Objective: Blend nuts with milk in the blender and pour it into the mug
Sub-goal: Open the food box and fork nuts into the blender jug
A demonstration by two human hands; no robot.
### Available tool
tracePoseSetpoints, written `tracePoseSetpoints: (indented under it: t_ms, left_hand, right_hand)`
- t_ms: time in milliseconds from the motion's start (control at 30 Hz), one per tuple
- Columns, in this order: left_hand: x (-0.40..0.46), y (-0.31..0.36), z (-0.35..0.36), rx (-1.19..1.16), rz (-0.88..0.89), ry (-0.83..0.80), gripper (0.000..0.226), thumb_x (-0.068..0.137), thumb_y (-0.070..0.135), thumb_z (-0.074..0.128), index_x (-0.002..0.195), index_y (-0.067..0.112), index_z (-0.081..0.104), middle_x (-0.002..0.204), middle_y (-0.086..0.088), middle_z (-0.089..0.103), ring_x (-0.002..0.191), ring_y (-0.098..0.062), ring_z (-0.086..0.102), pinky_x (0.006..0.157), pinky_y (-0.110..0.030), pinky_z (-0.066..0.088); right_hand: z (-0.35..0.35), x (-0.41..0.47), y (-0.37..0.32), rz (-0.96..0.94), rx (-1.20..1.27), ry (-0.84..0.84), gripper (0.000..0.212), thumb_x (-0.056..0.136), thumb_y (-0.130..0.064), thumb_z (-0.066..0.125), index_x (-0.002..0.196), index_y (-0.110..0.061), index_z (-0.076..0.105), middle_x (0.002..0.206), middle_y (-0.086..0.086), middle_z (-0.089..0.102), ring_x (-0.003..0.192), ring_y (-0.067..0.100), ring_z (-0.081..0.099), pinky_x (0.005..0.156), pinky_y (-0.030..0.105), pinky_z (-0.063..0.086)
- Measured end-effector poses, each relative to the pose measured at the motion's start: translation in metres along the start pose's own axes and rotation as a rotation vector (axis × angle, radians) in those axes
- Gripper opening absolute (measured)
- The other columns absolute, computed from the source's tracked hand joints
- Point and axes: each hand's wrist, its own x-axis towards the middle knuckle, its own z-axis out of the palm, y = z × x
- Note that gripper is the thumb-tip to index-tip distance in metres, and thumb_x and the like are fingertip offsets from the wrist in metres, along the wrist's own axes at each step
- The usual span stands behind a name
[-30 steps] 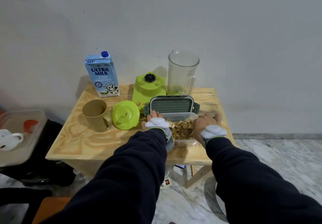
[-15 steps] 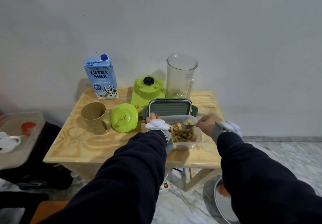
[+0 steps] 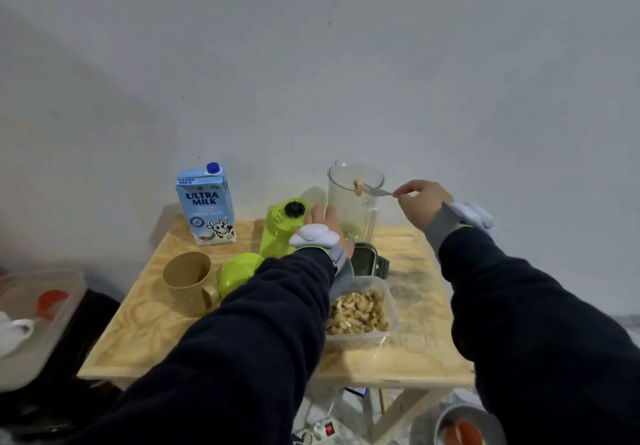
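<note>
The clear blender jar stands at the table's back, right of the green blender base. My right hand pinches a metal fork whose tip carries a nut piece over the jar's mouth. My left hand rests against the jar's left side; its fingers are partly hidden. The open clear container of nuts sits near the front, with its dark lid behind it. A beige mug, the green blender lid and a blue milk carton are on the left.
The small wooden table stands against a white wall. A clear plastic bin with white and orange items sits low at the left. A power strip and a bowl lie on the floor below.
My right hand lifted the fork with a nut piece from the container up to the jar's mouth. My left hand left the container and moved to the jar's side.
</note>
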Motion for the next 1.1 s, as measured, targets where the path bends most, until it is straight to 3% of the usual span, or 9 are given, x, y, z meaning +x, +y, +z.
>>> tracePoseSetpoints:
  t_ms: [100, 200, 300, 500, 667, 767, 867, 933, 1100]
  left_hand:
    - [0.016, 0.011, -0.010, -0.037, 0.084, 0.012, 0.077, 0.089, 0.035, 0.056, 0.152, 0.015, 0.016, 0.161, -0.004, 0.007, 0.149, -0.024, 0.008, 0.119, -0.047, 0.013]
    - [0.028, 0.021, -0.013, 0.027, 0.193, -0.002, 0.087, 0.087, 0.034, 0.059, 0.154, 0.012, 0.008, 0.162, -0.004, -0.004, 0.151, -0.023, -0.001, 0.121, -0.052, 0.009]
    - [0.036, 0.027, -0.003, 0.062, 0.226, -0.064, 0.086, 0.087, 0.031, 0.059, 0.153, 0.011, 0.008, 0.162, -0.005, -0.005, 0.151, -0.023, -0.002, 0.120, -0.054, 0.011]
    - [0.036, 0.029, 0.005, 0.077, 0.198, -0.108, 0.084, 0.090, 0.027, 0.057, 0.154, 0.011, 0.005, 0.162, -0.003, -0.008, 0.151, -0.022, -0.005, 0.120, -0.056, 0.006]
    - [0.036, 0.035, 0.007, 0.069, 0.190, -0.089, 0.085, 0.090, 0.028, 0.057, 0.154, 0.010, 0.004, 0.162, -0.003, -0.008, 0.151, -0.022, -0.006, 0.120, -0.056, 0.006]
    - [0.035, 0.036, 0.008, 0.056, 0.182, -0.084, 0.082, 0.091, 0.027, 0.054, 0.154, 0.013, 0.004, 0.162, -0.003, -0.009, 0.151, -0.021, -0.005, 0.120, -0.054, 0.006]
    - [0.028, 0.030, 0.006, 0.015, 0.118, -0.041, 0.068, 0.097, 0.022, 0.041, 0.153, 0.024, 0.003, 0.162, 0.006, -0.010, 0.150, -0.014, -0.002, 0.119, -0.050, 0.006]
    - [0.029, 0.019, 0.009, -0.012, 0.027, 0.009, 0.067, 0.094, 0.021, 0.041, 0.152, 0.025, 0.008, 0.162, 0.007, -0.003, 0.149, -0.014, 0.005, 0.118, -0.046, 0.010]
    - [0.027, -0.012, 0.016, -0.040, -0.189, -0.109, 0.060, 0.098, 0.023, 0.038, 0.152, 0.015, 0.012, 0.161, -0.006, 0.009, 0.147, -0.025, 0.013, 0.119, -0.037, 0.017]
  right_hand:
    - [-0.005, 0.010, -0.020, 0.024, -0.098, -0.030, 0.046, 0.089, -0.006, 0.039, 0.117, -0.033, 0.063, 0.107, 0.000, 0.064, 0.094, 0.023, 0.062, 0.084, 0.028, 0.048]
    - [-0.001, 0.019, -0.028, -0.001, -0.220, -0.094, 0.055, 0.084, -0.002, 0.041, 0.126, -0.033, 0.058, 0.130, 0.003, 0.060, 0.114, 0.027, 0.060, 0.104, 0.038, 0.043]
    - [0.003, 0.021, -0.024, -0.043, -0.427, -0.102, 0.051, 0.084, -0.006, 0.042, 0.125, -0.032, 0.060, 0.130, 0.001, 0.059, 0.114, 0.026, 0.059, 0.099, 0.032, 0.041]
    - [-0.017, 0.009, -0.022, -0.107, -0.648, 0.038, 0.039, 0.077, -0.008, 0.046, 0.106, -0.026, 0.066, 0.102, 0.003, 0.065, 0.084, 0.025, 0.053, 0.090, 0.032, 0.036]
    - [-0.036, 0.006, -0.023, -0.079, -0.666, 0.082, 0.039, 0.075, -0.007, 0.046, 0.101, -0.024, 0.068, 0.083, 0.001, 0.060, 0.081, 0.026, 0.054, 0.085, 0.033, 0.033]
    - [-0.032, 0.007, -0.015, 0.000, -0.543, 0.030, 0.048, 0.074, -0.004, 0.045, 0.114, -0.020, 0.066, 0.102, 0.006, 0.065, 0.095, 0.028, 0.061, 0.091, 0.035, 0.039]
    - [-0.019, 0.014, 0.003, 0.087, -0.415, -0.040, 0.042, 0.080, -0.002, 0.042, 0.114, -0.018, 0.061, 0.089, 0.001, 0.055, 0.081, 0.024, 0.056, 0.083, 0.029, 0.046]
    - [-0.008, 0.016, 0.019, 0.144, -0.405, -0.091, 0.035, 0.088, -0.004, 0.040, 0.114, -0.015, 0.060, 0.099, 0.002, 0.059, 0.082, 0.021, 0.056, 0.080, 0.025, 0.047]
    - [0.030, 0.017, 0.053, 0.199, -0.337, -0.221, 0.035, 0.096, -0.008, 0.042, 0.128, 0.000, 0.054, 0.135, 0.017, 0.054, 0.123, 0.029, 0.053, 0.097, 0.029, 0.044]
